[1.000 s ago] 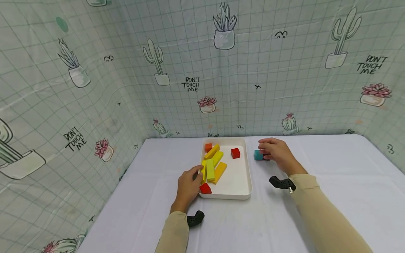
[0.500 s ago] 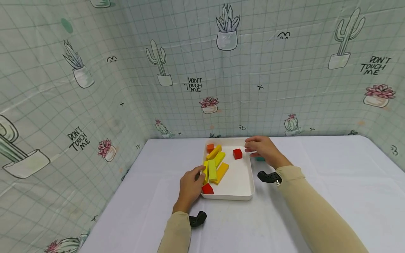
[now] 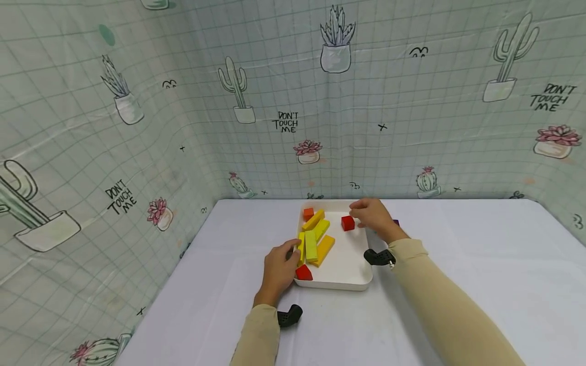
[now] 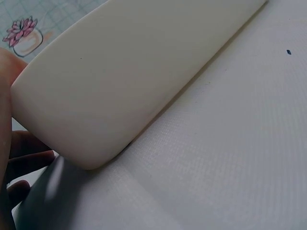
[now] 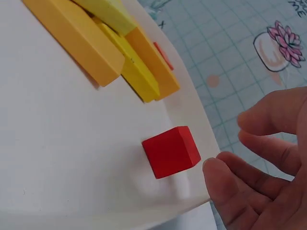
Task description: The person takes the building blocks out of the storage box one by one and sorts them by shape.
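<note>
My left hand [image 3: 280, 267] holds the left side of a white tray [image 3: 341, 285]; in the left wrist view its fingers lie along the outer wall of the tray [image 4: 96, 91]. Several yellow blocks [image 3: 311, 246] lie in the tray's left half, some stacked across others. A red block [image 3: 304, 273] sits in the near left corner and an orange-red one [image 3: 309, 214] in the far left corner. My right hand [image 3: 375, 218] hovers over the far right rim, fingers apart and holding nothing. Just beside its fingertips a red cube [image 5: 171, 152] rests on the tray floor.
A small dark purple block [image 3: 396, 222] shows partly behind my right wrist, on the white table [image 3: 480, 264] right of the tray. A cloth backdrop [image 3: 366, 101] printed with cacti rises behind and to the left.
My right hand has moved left, from above the teal and dark blocks beside the tray to the tray's far right rim by the red cube. The left hand stays at the tray's side.
</note>
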`<state>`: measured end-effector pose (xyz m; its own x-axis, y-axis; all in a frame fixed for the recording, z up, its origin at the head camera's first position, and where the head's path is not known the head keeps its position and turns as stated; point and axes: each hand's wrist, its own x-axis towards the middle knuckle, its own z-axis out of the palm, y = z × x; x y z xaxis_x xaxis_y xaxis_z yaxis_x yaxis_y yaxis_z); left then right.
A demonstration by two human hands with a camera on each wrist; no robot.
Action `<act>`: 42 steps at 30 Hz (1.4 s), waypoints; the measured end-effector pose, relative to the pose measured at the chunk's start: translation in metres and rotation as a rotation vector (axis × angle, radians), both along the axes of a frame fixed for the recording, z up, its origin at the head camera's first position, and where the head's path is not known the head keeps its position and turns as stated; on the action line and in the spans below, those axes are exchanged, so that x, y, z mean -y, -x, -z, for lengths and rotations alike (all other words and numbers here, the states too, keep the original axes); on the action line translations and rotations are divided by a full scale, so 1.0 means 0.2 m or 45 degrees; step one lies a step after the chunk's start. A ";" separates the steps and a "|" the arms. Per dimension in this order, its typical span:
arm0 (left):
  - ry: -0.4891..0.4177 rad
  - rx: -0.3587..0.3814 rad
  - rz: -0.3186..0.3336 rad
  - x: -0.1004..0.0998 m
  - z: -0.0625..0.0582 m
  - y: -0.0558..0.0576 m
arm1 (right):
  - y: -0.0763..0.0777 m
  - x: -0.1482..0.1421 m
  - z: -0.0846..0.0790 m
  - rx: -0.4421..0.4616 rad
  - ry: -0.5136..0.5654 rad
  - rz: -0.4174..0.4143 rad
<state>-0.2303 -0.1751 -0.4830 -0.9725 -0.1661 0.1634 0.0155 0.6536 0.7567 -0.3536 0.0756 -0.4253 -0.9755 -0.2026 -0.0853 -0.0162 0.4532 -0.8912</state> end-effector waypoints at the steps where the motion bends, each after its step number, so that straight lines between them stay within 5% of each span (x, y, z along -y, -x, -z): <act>1: 0.001 -0.003 -0.003 0.00 0.00 0.00 | 0.00 0.00 0.00 -0.008 -0.038 -0.004; 9: 0.010 -0.014 -0.005 0.00 0.01 0.01 | 0.00 0.04 -0.01 -0.086 -0.259 -0.073; 42: 0.004 0.003 -0.004 0.01 0.01 0.01 | 0.00 0.09 0.02 -0.204 -0.624 -0.156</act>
<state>-0.2320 -0.1768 -0.4850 -0.9724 -0.1684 0.1615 0.0117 0.6561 0.7546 -0.3543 0.0579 -0.4295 -0.9557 -0.2899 -0.0501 -0.2141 0.8022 -0.5574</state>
